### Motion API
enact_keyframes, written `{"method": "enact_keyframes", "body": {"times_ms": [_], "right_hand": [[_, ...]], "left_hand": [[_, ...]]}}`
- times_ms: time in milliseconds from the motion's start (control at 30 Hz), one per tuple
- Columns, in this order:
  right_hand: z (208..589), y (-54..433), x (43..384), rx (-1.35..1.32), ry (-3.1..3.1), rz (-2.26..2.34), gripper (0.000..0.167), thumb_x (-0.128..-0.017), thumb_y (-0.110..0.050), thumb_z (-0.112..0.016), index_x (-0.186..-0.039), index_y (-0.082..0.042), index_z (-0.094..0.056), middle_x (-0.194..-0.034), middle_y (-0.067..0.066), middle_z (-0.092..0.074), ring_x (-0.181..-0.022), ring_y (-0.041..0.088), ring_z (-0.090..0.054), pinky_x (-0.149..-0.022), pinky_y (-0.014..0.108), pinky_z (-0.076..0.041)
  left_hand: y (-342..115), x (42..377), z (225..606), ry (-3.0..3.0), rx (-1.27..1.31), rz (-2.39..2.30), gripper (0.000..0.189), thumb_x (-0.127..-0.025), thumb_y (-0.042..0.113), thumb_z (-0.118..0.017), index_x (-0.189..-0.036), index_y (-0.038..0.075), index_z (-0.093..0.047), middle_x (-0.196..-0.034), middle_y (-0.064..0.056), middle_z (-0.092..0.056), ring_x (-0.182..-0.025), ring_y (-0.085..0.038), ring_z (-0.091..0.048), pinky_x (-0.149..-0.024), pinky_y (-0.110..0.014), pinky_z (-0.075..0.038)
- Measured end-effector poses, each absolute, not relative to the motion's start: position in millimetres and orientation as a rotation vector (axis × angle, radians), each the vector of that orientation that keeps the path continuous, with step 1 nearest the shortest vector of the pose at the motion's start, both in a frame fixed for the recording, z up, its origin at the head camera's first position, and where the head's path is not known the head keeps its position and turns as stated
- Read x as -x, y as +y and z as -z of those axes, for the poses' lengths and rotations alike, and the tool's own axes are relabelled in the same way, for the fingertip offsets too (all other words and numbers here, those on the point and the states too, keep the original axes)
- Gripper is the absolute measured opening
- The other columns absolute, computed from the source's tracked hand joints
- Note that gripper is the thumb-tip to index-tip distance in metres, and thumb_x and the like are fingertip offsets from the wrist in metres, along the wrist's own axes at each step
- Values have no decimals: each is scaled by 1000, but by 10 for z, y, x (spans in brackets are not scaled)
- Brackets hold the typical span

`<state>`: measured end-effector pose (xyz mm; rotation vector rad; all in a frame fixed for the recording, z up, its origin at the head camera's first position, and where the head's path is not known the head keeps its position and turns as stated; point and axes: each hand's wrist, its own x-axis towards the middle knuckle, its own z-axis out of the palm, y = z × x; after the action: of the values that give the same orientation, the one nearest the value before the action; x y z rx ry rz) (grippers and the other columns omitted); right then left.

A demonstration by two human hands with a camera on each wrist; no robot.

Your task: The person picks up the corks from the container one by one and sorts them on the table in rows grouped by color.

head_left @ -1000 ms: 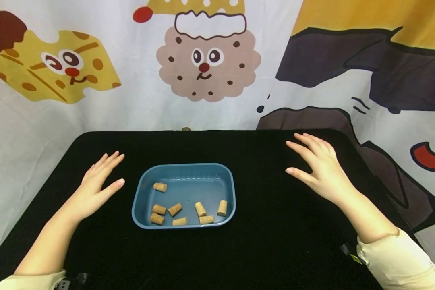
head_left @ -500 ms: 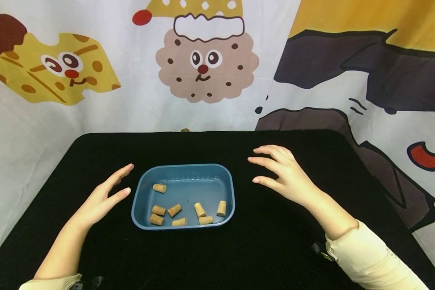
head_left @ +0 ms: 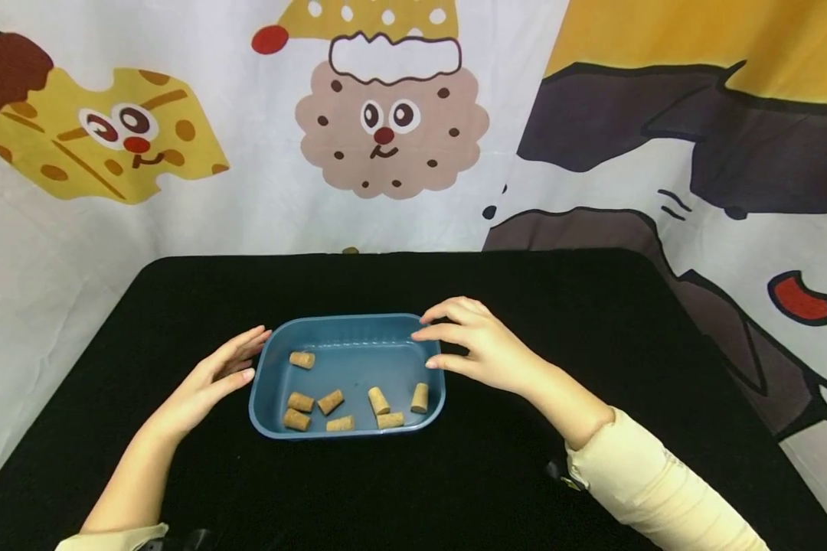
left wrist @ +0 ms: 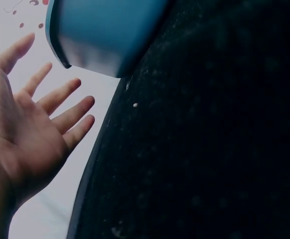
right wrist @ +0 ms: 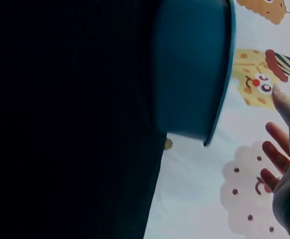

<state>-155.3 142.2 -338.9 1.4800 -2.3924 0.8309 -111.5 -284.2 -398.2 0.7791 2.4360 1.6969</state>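
Note:
A blue rectangular tray (head_left: 348,433) with raised walls stands on the black table, several tapered corks inside it. One cork (head_left: 302,360) lies near the back left, and another cork (head_left: 420,398) is at the right wall. My left hand (head_left: 210,386) is at the tray's left side, fingertips close to the rim. In the left wrist view that hand's fingers (left wrist: 65,97) are spread and relaxed beside the tray wall. Over the right rim, my right hand (head_left: 478,348) reaches with loosely bent fingers. The right wrist view shows its fingers (right wrist: 277,157) apart, holding nothing.
The black cloth-covered table (head_left: 386,497) has rounded far corners. Behind it hangs a white curtain (head_left: 248,214) printed with cartoon food figures. Pale sleeves (head_left: 661,482) cover both forearms.
My right hand has come a long way left to the tray's right rim. My left hand has moved right to its left rim. Tray and corks stay in place.

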Motion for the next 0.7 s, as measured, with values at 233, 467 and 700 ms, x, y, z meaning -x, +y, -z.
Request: {"method": "enact_keyframes", "body": {"times_ms": [233, 467, 700], "right_hand": [[3508, 1193, 1597, -1606, -2458, -801, 31, -86, -27, -72, -116, -21, -69, -122, -2, -56, -118, 15, -45, -100, 38, -36], [3609, 988, 1648, -1734, -2523, -670, 29, -84, -24, -75, -112, -21, -71, -118, -3, -58, -117, 14, -46, -102, 34, -35], [3627, 797, 1683, -1794, -2525, -511, 27, -81, -22, -78, -108, -23, -73, -112, -5, -59, -111, 13, -49, -100, 30, -36]], "left_hand": [[-2848, 1111, 4059, 2393, -718, -1678, 55, -97, -1, -45, -149, 4, -29, -144, -31, -34, -123, -2, -44, -94, -19, -40], [-2863, 1087, 4116, 2361, -623, -1678, 57, -97, 3, -46, -151, 7, -26, -142, -34, -33, -118, -1, -48, -88, -26, -47], [-2857, 1099, 4163, 2321, -620, -1725, 56, -98, 2, -42, -151, 8, -25, -143, -35, -32, -118, -2, -49, -88, -27, -47]]}}
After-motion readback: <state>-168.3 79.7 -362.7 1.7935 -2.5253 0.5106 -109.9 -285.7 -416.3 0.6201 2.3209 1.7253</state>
